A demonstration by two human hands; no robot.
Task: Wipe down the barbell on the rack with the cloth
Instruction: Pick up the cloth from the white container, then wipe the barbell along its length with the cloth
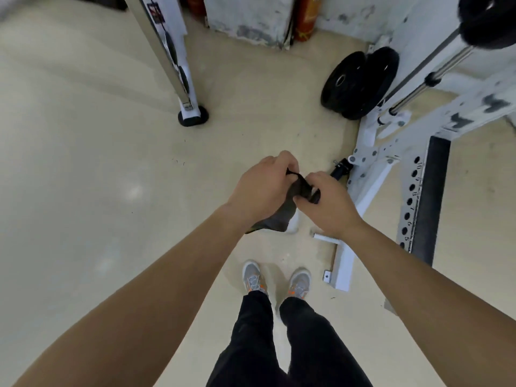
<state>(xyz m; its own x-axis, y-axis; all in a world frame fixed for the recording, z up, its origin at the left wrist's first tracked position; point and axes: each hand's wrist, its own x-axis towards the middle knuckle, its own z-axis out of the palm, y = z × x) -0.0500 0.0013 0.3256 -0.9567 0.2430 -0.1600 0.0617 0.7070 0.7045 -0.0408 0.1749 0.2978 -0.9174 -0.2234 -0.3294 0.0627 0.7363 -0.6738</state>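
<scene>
**Cloth held in both hands, barbell not yet reached**

A pale gym floor (83, 163) is seen from above. A white rack (391, 152) stands at the right edge, with a steel barbell (435, 76) resting on it toward the upper right corner and black weight plates (360, 82) leaned beside its base. The barbell is well apart from the hands. In the centre, a dark cloth (282, 213) is gripped by the left hand (259, 188) and the right hand (329, 205), both grips clenched on its bunched upper edge. Wiping appears not yet begun. A trip could be caused by the rack's floor foot (343, 263), just beside the shoes (252, 276). If kept bunched, the cloth could skim the bar poorly.
</scene>
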